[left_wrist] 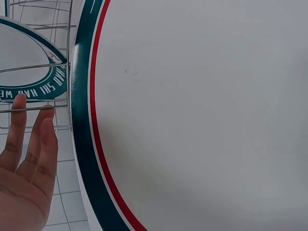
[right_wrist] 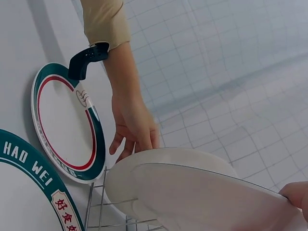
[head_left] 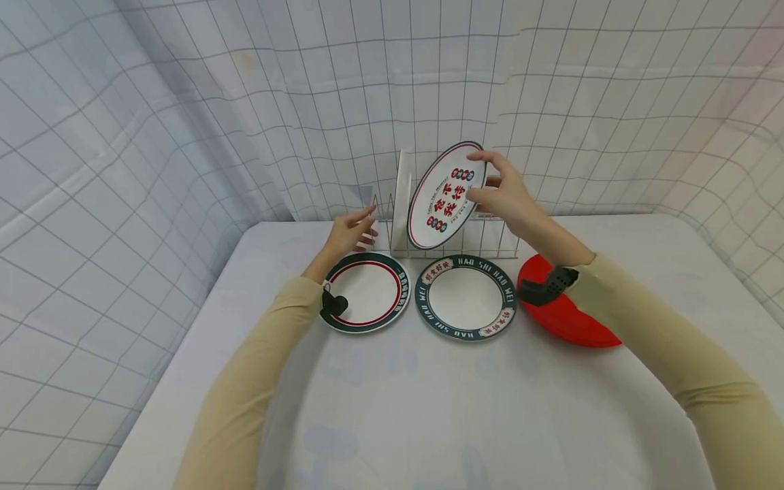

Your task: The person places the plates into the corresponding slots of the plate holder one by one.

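My right hand (head_left: 505, 190) pinches the right edge of a white plate (head_left: 446, 197) with a dark rim and red characters. The plate is tilted, raised over a wire rack (head_left: 490, 256) at the table's back. Beside it, another white plate (head_left: 401, 204) stands upright in the rack, nearly edge-on in the head view. At the rack's left end is my left hand (head_left: 348, 237), its fingers extended and holding no plate. In the left wrist view, the fingers (left_wrist: 45, 154) reach to the rack's wires, with fingertips right at one wire.
Flat on the table before the rack lie a green-rimmed plate with a red ring (head_left: 402, 280) and a green-rimmed plate with white lettering (head_left: 424, 303). A red plate (head_left: 569, 323) lies to the right, partly under my right forearm. Grid-patterned cloth (head_left: 392, 82) hangs behind the table.
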A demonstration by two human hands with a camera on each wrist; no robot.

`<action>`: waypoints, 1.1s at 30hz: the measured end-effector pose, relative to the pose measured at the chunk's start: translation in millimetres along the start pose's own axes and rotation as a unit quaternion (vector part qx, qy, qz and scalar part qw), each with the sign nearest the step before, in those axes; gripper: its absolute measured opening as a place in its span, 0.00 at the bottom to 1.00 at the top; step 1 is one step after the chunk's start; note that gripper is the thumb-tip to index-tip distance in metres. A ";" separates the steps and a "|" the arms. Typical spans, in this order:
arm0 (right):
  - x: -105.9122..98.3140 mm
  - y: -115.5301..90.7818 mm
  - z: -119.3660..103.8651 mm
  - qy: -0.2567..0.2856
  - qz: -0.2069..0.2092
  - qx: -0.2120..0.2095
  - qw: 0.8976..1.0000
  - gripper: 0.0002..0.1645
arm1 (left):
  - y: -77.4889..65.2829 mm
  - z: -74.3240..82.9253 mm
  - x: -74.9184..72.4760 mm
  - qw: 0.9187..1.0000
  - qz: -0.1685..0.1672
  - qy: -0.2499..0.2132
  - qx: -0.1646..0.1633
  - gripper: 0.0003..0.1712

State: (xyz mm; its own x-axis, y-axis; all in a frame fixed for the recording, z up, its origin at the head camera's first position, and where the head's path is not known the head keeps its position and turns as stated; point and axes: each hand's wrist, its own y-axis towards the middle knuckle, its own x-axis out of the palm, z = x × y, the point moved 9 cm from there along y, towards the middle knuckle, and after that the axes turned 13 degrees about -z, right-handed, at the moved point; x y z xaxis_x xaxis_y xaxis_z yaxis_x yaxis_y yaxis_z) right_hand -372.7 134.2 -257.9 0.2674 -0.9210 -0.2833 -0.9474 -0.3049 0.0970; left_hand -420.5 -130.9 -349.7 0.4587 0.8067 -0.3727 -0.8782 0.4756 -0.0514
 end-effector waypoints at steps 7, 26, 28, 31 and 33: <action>9.1 3.8 -12.7 -0.011 -0.009 -0.007 1.000 0.34 | -2.3 2.6 0.2 1.000 0.002 0.001 0.000 0.26; 30.5 17.9 -30.1 -0.070 -0.028 -0.004 0.997 0.33 | 14.1 -24.6 -6.2 0.999 0.029 0.035 0.008 0.26; 31.8 19.4 -31.3 -0.074 -0.029 0.001 0.997 0.33 | 14.8 -24.8 -6.7 0.999 0.032 0.035 0.010 0.26; 32.2 22.0 -32.5 -0.077 -0.029 0.010 0.997 0.33 | 14.8 -24.0 -6.8 0.999 0.033 0.035 0.012 0.26; 32.4 23.8 -32.9 -0.078 -0.029 0.016 0.996 0.32 | 14.9 -23.4 -6.9 0.999 0.033 0.039 0.012 0.26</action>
State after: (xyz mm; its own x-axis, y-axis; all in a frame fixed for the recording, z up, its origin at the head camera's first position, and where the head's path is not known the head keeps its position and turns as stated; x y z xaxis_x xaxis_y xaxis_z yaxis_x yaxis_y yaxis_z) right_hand -380.7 89.2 -233.4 0.2939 -0.8521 -0.4332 -0.9369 -0.3465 0.0459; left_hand -439.9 -137.6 -369.5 0.3876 0.8068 -0.4459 -0.9021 0.4316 -0.0034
